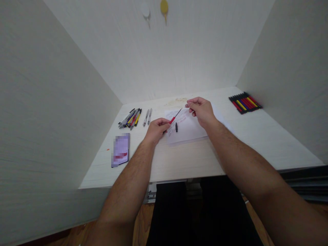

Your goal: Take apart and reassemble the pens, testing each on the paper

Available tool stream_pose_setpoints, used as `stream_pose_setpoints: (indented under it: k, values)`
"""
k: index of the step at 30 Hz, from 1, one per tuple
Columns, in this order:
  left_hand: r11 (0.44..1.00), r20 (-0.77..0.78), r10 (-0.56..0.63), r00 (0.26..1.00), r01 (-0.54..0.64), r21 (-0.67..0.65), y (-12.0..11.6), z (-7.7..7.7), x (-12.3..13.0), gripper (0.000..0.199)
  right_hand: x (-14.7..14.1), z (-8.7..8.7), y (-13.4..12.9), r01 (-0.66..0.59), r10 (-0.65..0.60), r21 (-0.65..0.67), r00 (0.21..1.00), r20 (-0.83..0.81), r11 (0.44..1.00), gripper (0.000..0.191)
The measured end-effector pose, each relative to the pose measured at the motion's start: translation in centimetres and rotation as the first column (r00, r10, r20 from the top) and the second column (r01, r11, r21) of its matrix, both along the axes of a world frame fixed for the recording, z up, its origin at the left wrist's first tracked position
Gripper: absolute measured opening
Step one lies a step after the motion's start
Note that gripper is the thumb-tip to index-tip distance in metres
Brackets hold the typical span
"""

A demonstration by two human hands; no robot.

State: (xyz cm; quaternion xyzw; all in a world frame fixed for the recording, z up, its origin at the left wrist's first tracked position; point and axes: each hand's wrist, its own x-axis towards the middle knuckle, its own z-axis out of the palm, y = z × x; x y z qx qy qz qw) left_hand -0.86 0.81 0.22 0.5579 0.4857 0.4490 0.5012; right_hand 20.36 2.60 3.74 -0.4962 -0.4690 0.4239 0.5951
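My left hand (158, 130) is closed around the red barrel of a pen (172, 120). A thin dark refill sticks out of the barrel, pointing up and to the right. Just past its tip, my right hand (202, 111) is raised with thumb and index finger pinched together. Whatever is between those fingertips is too small to make out. Below the pen, a short black pen part (176, 127) lies on a white sheet of paper (191, 131) with scribbled marks along its upper left.
Loose assembled pens (130, 119) are piled at the left, beside two clear pens (147, 117). A phone (121, 150) lies nearer the front left. At the right, a row of coloured pen barrels (245, 102) rests near the side panel (289, 78). Panels enclose the desk (179, 164).
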Motion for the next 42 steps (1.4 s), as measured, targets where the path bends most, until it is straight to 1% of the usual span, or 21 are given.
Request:
stream_pose_setpoints:
  k: [6,12,18,21,25,28,30,35,38,42]
  values:
    - [1.000,-0.015,0.006,1.000,-0.006,-0.014,-0.08,-0.03,0.05,0.019,0.00,-0.31,0.17,-0.027,0.030,0.032,0.996,-0.085,0.999,0.015]
    - [1.000,-0.025,0.014,1.000,-0.015,-0.011,-0.14,0.09,0.09,0.019,-0.14,-0.39,0.10,-0.023,0.023,0.019,1.000,-0.006,1.000,0.016]
    - [1.000,-0.011,0.008,1.000,-0.008,-0.022,-0.21,0.13,0.16,0.018,-0.26,-0.60,0.11,-0.050,0.052,0.049,0.998,-0.031,0.998,0.018]
    - [1.000,-0.007,0.006,1.000,-0.006,-0.024,-0.23,0.12,0.18,0.018,-0.37,-0.47,-0.08,-0.067,0.067,0.036,0.998,-0.011,0.997,0.019]
    - [1.000,0.011,0.007,1.000,-0.007,-0.029,-0.18,0.06,0.14,0.020,-0.45,-0.42,-0.34,-0.126,0.126,0.004,0.992,0.009,0.992,0.022]
    - [1.000,0.014,0.001,1.000,-0.001,-0.025,-0.12,0.01,0.07,0.021,-0.44,-0.53,-0.40,-0.178,0.178,-0.008,0.984,0.007,0.984,0.028]
    - [1.000,0.005,-0.001,1.000,0.001,-0.013,-0.09,0.00,0.04,0.020,-0.46,-0.53,-0.41,-0.185,0.185,-0.021,0.983,0.003,0.982,0.030]
    - [0.999,-0.002,0.019,1.000,-0.020,-0.026,-0.14,0.08,0.14,0.020,-0.63,-0.31,-0.50,-0.168,0.168,-0.052,0.986,0.003,0.984,0.020]
    - [1.000,-0.004,0.017,1.000,-0.017,-0.018,-0.25,0.21,0.22,0.020,-0.71,-0.27,-0.62,-0.185,0.185,-0.041,0.983,-0.007,0.982,0.012]
    - [1.000,-0.024,0.017,1.000,-0.016,0.024,-0.48,0.55,0.31,0.019,-0.81,-0.42,-0.75,-0.206,0.206,-0.014,0.978,0.012,0.978,0.011]
